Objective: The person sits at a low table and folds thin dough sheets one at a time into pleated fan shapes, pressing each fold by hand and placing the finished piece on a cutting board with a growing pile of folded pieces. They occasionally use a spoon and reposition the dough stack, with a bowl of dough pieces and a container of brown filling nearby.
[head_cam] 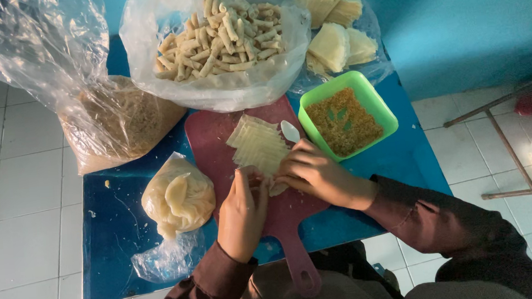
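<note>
**Ana:** Head view looks straight down on a blue table [115,222] with a pink cutting board [215,140] in the middle. Where are the hands?

**Ben:** Both meet at the near edge of the wrapper stack [258,147], which lies fanned on the board. The left hand [242,213] has its fingers curled together, pinching at a pale wrapper [276,189] at the stack's lower corner. The right hand [314,174] is bent over the same spot, fingertips closed on that sheet. How much of the sheet each one grips I cannot tell, since the fingers cover it.

**Ana:** What is around them?

**Ben:** A white spoon [290,131] rests just beside the stack, and a green tub of crumbly filling [346,120] touches the board's right edge. Behind sit an open bag of finished rolls [217,37] and bags of folded wrappers [332,20]. To the left lies a tied bag of dough pieces [179,196], with a large bag of something brownish [120,122] further back.

**Ana:** How would you handle that sheet well?

**Ben:** I judge the sheets are thin and cling together, so peel only 1 from the corner, slowly, with 1 hand holding the rest of the stack flat. Pull low along the board, not upward, or it may tear.
</note>
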